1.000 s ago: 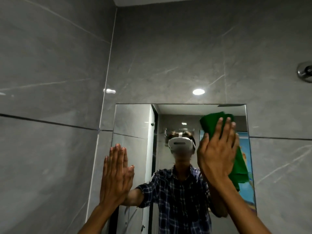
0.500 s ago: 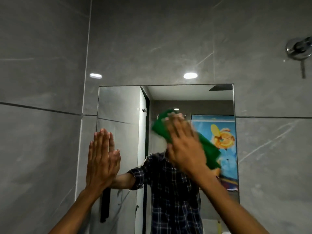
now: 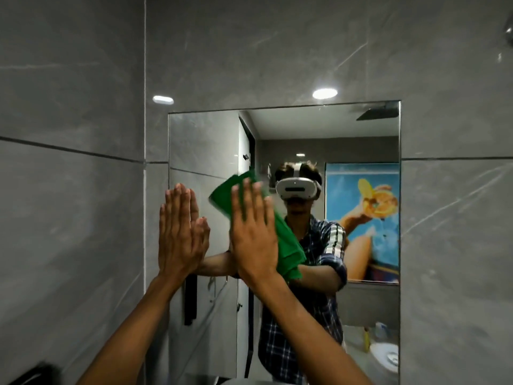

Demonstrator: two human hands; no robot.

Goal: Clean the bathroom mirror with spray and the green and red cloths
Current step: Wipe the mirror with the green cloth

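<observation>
The rectangular bathroom mirror (image 3: 369,134) hangs on the grey tiled wall. My right hand (image 3: 254,234) presses the green cloth (image 3: 288,245) flat against the glass, left of the mirror's middle; the cloth sticks out above and to the right of my fingers. My left hand (image 3: 180,232) lies flat with its fingers together on the mirror's left edge, holding nothing. The two hands are close side by side. No spray bottle or red cloth is in view.
Grey marble-look wall tiles (image 3: 69,218) surround the mirror, with a wall corner at the left. A chrome fitting (image 3: 509,31) sits at the top right. A dark object (image 3: 36,373) shows at the bottom left corner. The mirror reflects a person, a door and a colourful poster.
My right hand has swept the green cloth leftward across the mirror, from its upper right to beside my left hand. The left hand stayed on the mirror's left edge.
</observation>
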